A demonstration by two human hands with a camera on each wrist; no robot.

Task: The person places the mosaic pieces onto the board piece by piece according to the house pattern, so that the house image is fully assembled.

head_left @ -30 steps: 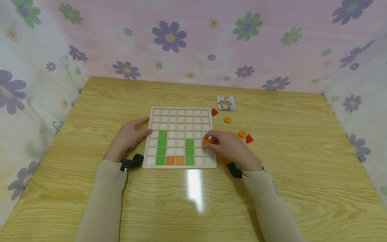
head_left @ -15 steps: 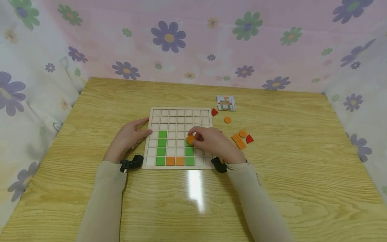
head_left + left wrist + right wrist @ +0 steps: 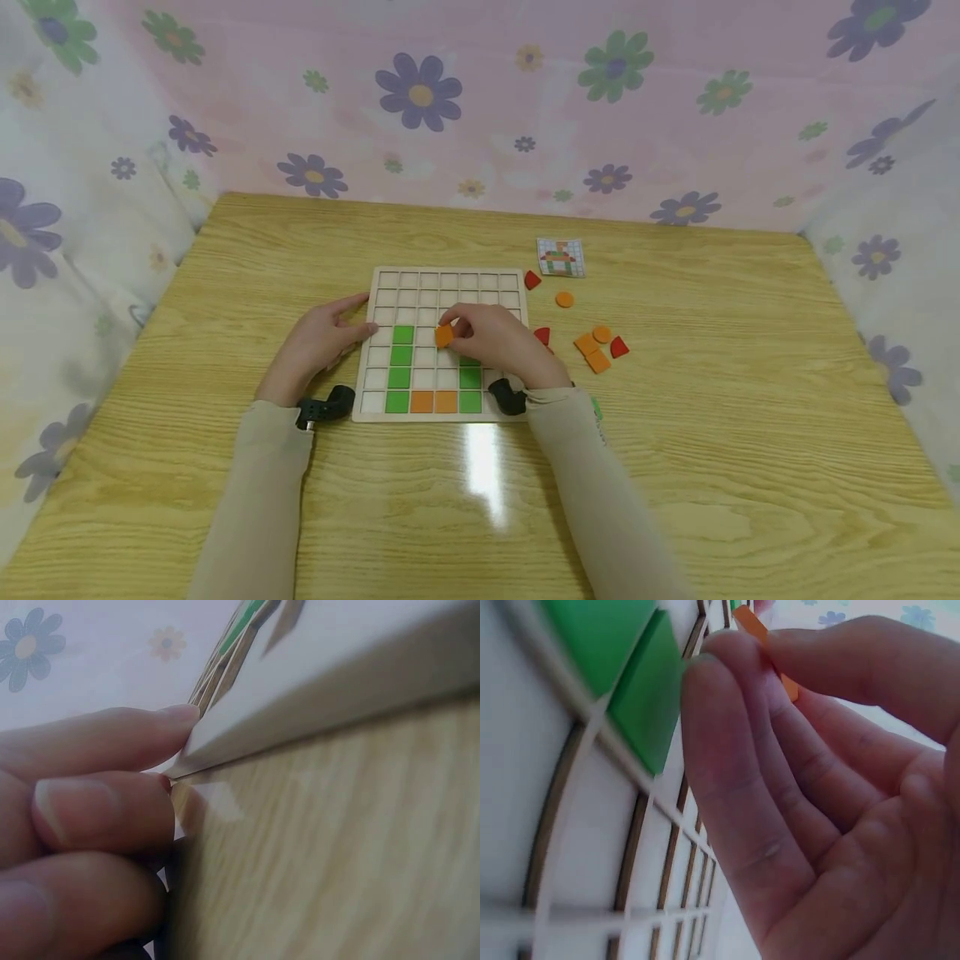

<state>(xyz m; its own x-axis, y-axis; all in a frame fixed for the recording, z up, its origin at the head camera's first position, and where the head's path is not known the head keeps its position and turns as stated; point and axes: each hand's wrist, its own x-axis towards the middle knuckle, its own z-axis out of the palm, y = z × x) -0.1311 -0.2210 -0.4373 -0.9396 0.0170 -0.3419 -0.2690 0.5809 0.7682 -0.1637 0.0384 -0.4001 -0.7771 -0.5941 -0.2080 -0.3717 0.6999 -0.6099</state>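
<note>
In the head view my right hand (image 3: 495, 337) pinches an orange square tile (image 3: 445, 336) between thumb and fingers, above the middle of the wooden grid board (image 3: 386, 317). The right wrist view shows that tile (image 3: 790, 686) edge-on in the fingertips, with green tiles (image 3: 649, 694) in the board beside them. A left column of green tiles (image 3: 401, 355), two orange tiles (image 3: 434, 402) along the bottom row and a right green column (image 3: 470, 390), partly covered by my right hand, fill cells. My left hand (image 3: 315, 346) rests against the board's left edge, thumb touching the rim.
A small printed pattern card (image 3: 560, 257) lies beyond the board's upper right corner. Right of the board are loose orange squares (image 3: 592, 353), orange discs (image 3: 564, 299) and red quarter-round pieces (image 3: 618, 347). My right sleeve partly covers a green piece (image 3: 597, 407).
My right hand has carried the orange tile leftward from the board's right side to its middle, uncovering loose pieces on the right. My left hand has stayed at the board's edge.
</note>
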